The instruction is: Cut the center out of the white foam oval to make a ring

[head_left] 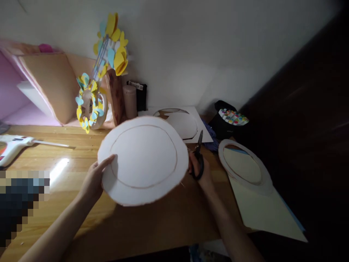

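My left hand grips the left edge of a white cardboard disc, thumb on top and the other fingers hidden beneath. A brown oval line is drawn inside the disc's rim, and the disc is raised above the table. At its right edge, my right hand is closed round the black handles of a pair of scissors. The blades point up and away, beside the disc; whether they are apart is hard to see.
A white ring lies on pale paper sheets at the right. Behind are a cut white sheet, a black case of markers and a lamp decorated with yellow and blue paper petals. A glue gun lies left on the wooden table.
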A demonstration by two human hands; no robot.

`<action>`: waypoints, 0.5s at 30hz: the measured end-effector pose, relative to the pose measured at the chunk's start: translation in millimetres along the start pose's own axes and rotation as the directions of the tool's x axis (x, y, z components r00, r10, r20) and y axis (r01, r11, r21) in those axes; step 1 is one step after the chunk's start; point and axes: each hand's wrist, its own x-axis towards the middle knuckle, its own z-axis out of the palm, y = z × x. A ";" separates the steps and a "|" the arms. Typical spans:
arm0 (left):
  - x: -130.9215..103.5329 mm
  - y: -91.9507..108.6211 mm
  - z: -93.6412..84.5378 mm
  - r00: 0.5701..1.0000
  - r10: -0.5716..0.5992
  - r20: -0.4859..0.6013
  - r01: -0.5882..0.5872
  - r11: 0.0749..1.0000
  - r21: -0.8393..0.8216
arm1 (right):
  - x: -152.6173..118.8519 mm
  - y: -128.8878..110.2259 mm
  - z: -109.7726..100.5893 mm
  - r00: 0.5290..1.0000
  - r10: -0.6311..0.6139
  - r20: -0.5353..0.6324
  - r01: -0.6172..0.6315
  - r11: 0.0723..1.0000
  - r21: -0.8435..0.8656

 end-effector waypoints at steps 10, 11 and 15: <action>2.8 19.8 -16.0 0.958 -0.235 0.165 0.157 0.910 0.385 | 27.6 25.2 -144.8 0.939 0.122 -0.323 -0.286 0.799 -0.529; 4.1 21.2 -17.0 0.962 -0.226 0.154 0.151 0.907 0.392 | 21.1 31.5 -149.0 0.936 0.122 -0.330 -0.295 0.785 -0.546; 12.9 23.9 -20.0 0.967 -0.189 0.170 0.116 0.923 0.368 | -10.0 58.2 -141.9 0.960 0.086 -0.265 -0.227 0.795 -0.563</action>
